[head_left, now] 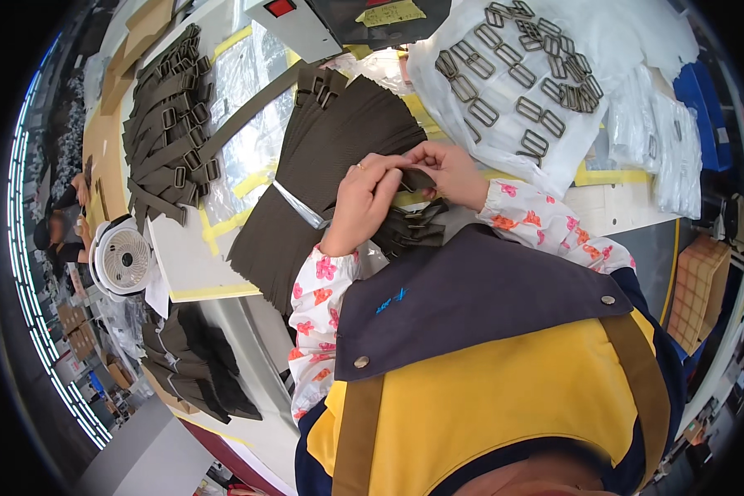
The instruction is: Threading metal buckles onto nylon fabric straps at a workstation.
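At far left we see the room: strip lights [18, 223], another person [62, 236] beyond the table, and a white fan [124, 259] just beside the left edge of the surface [194, 269], which is pale and marked with yellow tape. Dark bundles [190, 364] lie tied up lower down, past the near left corner. Toward the far left corner we find buckled straps [174, 124] heaped, then a clear plastic sheet [244, 91]. A fanned stack of webbing [260, 240], bound with a white band [300, 205], runs to the near edge.

Over that stack, by the middle of the near edge, we see the left hand [364, 198] with thumb and forefinger bent in on a dark strap [417, 178]; the right hand [450, 169] pinches the same strap between thumb and forefinger. At the far edge stands a grey machine [306, 25]. Toward the far right corner, metal buckles [488, 70] lie on white sheeting [554, 174], with clear bags [676, 157] at the right edge and a blue bin [707, 107] beyond.

For writing, we notice blue lettering [390, 302] on the apron's bib and a handwritten yellow label [391, 14] on the machine.
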A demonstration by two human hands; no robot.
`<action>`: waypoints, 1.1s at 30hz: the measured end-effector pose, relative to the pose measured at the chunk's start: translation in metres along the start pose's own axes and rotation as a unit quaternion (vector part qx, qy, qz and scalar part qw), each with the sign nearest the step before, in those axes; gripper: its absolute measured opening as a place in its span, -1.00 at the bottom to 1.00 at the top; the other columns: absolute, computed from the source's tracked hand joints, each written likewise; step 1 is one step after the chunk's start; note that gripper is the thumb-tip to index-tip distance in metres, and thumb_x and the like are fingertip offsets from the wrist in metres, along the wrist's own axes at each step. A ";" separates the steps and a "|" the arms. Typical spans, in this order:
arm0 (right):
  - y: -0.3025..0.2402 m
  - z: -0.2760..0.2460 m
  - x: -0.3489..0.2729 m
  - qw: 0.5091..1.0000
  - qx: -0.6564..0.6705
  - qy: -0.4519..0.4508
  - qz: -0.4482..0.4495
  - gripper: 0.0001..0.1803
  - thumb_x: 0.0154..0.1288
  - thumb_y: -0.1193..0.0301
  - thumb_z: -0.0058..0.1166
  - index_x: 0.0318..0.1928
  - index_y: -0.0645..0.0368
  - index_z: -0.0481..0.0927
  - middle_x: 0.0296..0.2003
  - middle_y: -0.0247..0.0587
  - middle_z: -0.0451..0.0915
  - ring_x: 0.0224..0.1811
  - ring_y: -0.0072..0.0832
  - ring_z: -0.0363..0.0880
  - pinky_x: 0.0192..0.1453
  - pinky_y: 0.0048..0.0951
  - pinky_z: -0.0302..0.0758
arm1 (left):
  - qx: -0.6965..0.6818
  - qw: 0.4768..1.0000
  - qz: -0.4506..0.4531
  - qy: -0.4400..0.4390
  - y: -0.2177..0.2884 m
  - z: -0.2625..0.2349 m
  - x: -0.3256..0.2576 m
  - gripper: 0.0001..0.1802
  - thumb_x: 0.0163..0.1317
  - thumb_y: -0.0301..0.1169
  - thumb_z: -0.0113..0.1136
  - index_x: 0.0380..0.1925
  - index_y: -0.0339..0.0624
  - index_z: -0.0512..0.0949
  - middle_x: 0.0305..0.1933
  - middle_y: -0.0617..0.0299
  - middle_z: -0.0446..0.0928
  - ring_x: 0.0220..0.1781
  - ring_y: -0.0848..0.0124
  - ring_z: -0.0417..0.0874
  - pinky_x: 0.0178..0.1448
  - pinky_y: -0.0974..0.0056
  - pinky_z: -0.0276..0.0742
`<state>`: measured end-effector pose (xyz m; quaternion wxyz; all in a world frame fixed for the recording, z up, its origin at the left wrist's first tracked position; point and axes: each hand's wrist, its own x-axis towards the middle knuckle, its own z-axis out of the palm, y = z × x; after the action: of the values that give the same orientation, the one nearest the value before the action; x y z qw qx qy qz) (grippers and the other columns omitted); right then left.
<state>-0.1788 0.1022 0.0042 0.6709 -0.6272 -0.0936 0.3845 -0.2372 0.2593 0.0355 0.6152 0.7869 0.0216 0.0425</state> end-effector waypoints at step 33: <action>0.014 -0.003 -0.018 0.995 0.042 -0.030 -0.089 -0.92 0.07 0.55 0.02 -0.39 0.25 0.41 -0.53 -0.38 0.47 -0.53 -0.73 0.41 -0.45 -0.64 0.37 | 0.187 0.971 0.041 -0.140 0.002 -0.008 -0.011 -0.78 -0.07 -0.41 0.27 -0.51 -0.29 0.46 -0.55 0.12 0.39 -0.57 0.32 0.44 -0.47 0.30 0.36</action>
<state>-0.1944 0.0872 -0.0027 0.7250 -0.5757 -0.1531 0.3457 -0.2487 0.2656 0.0394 0.4515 0.8865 -0.0897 -0.0473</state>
